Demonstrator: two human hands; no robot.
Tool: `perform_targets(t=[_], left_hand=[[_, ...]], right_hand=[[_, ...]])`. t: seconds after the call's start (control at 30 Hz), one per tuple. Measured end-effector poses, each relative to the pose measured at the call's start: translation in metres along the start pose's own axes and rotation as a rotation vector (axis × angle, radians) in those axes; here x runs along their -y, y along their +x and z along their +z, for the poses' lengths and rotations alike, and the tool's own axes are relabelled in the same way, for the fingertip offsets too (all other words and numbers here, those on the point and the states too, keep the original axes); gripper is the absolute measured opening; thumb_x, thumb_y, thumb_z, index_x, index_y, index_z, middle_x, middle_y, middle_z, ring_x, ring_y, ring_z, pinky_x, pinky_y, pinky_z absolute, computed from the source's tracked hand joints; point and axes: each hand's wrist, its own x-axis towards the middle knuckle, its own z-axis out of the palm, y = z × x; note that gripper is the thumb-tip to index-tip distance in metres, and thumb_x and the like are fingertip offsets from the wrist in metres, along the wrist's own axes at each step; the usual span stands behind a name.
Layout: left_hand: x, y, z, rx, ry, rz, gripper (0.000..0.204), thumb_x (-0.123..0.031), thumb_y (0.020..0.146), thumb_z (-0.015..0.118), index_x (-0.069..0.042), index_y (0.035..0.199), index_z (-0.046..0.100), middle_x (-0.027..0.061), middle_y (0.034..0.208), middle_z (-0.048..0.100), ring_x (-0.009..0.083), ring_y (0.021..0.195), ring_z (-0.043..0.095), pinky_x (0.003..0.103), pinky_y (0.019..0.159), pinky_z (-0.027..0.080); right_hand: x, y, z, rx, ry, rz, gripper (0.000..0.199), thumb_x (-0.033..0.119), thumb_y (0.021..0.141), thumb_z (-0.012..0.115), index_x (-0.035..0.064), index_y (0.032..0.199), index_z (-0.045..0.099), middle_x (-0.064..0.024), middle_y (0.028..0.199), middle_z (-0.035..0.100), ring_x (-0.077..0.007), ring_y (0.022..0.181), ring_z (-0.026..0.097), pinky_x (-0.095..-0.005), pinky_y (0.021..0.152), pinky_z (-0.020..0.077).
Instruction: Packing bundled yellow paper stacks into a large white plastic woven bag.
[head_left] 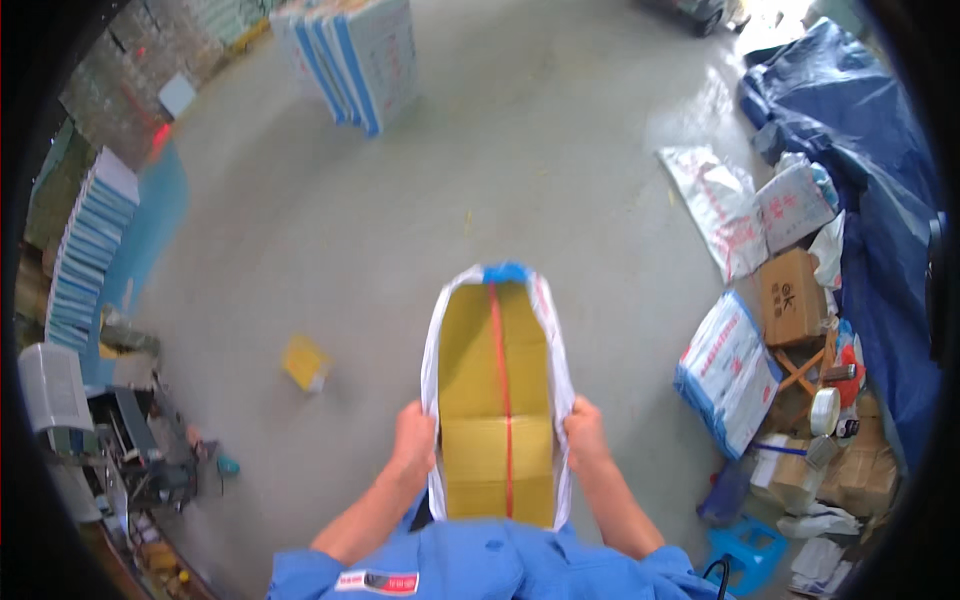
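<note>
In front of my body a white bag (430, 350) with a blue patch at its far end is held with its mouth spread. Inside it shows a yellow-brown, cardboard-like bundle (470, 380) with a red strap running lengthwise down its middle. My left hand (413, 437) is closed on the bag's left edge. At about the same height my right hand (585, 432) grips its right edge. The fingertips of both hands are partly hidden by the bag's sides. The near end of the bundle is cut off from sight by my blue jacket (480, 565).
A blurred yellow block (306, 362) lies on the grey floor to the left. Tall white-and-blue packs (365, 65) stand far ahead. Along the right are a white sack (730, 370), a cardboard box (793, 297), a blue stool (750, 555) and blue tarpaulin (840, 100). Machinery (150, 440) stands left.
</note>
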Motion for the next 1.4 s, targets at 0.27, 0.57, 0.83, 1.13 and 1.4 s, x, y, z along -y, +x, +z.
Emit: perform_targets(t=[0.27,0.57,0.83,1.13,1.4], left_hand=[[-0.070,-0.047,-0.005,0.157,-0.061,0.269,0.043,0.009,0.081,0.035,0.008,0.116,0.060,0.0137,0.102,0.066,0.0188,0.089,0.063,0.030,0.080,0.052],[-0.049,0.008,-0.011,0.058,0.024,0.157,0.036,0.006,0.083,0.036,0.008,0.109,0.061,0.0148,0.099,0.065,0.0169,0.084,0.060,0.033,0.072,0.051],[-0.022,0.011,-0.027,0.030,0.074,0.059,0.040,0.006,0.083,0.039,0.007,0.115,0.062,0.0108,0.100,0.066,0.0176,0.090,0.059,0.034,0.082,0.049],[-0.052,-0.037,-0.047,0.159,0.012,0.251,0.045,0.008,0.080,0.035,0.006,0.116,0.062,0.0108,0.101,0.069,0.0121,0.088,0.062,0.026,0.078,0.050],[-0.056,0.000,-0.031,0.158,0.021,0.083,0.046,0.010,0.080,0.035,0.007,0.116,0.062,0.0178,0.109,0.067,0.0229,0.103,0.064,0.035,0.092,0.051]], right_hand=[[0.084,-0.044,0.042,0.138,0.033,-0.130,0.046,-0.012,0.075,0.033,-0.0068,0.108,0.064,-0.0093,0.099,0.068,-0.0141,0.084,0.063,-0.0287,0.074,0.0524],[0.037,0.010,0.039,0.011,-0.118,-0.100,0.041,-0.011,0.072,0.035,-0.0051,0.099,0.065,-0.0095,0.098,0.067,-0.0145,0.084,0.062,-0.0294,0.075,0.0512],[-0.020,0.020,0.018,-0.062,-0.079,0.085,0.046,-0.010,0.071,0.036,-0.0062,0.108,0.064,-0.0115,0.098,0.069,-0.0159,0.084,0.065,-0.0271,0.074,0.0516],[0.054,-0.047,0.048,0.100,0.001,-0.097,0.047,-0.012,0.074,0.033,-0.0069,0.109,0.063,-0.0080,0.098,0.066,-0.0122,0.082,0.060,-0.0245,0.073,0.0473],[0.038,-0.021,0.051,0.010,-0.068,-0.014,0.048,-0.013,0.072,0.034,-0.0086,0.110,0.063,-0.0124,0.102,0.066,-0.0181,0.093,0.063,-0.0294,0.083,0.0505]])
